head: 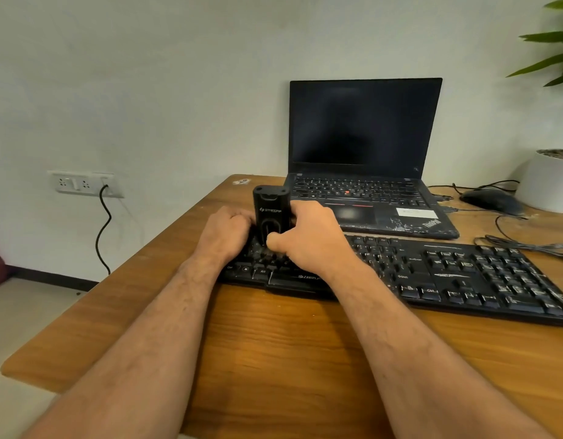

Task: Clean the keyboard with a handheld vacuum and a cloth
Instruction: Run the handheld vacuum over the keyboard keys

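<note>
Holding the vacuum (270, 213) upright on the left end of the keyboard (448, 274), nozzle end down on the keys. Our right hand (308, 239) wraps its body, thumb on the front near the switch. Our left hand (226, 231) is curled against its left side, resting on the keys; we can't tell if it really grips. Keyboard lies across the worktop (274, 343), just in front of an open laptop (365, 160) with a dark screen. Mouse (489, 199) and cables sit far right by a white plant pot (549, 182). No cloth in view.
</note>
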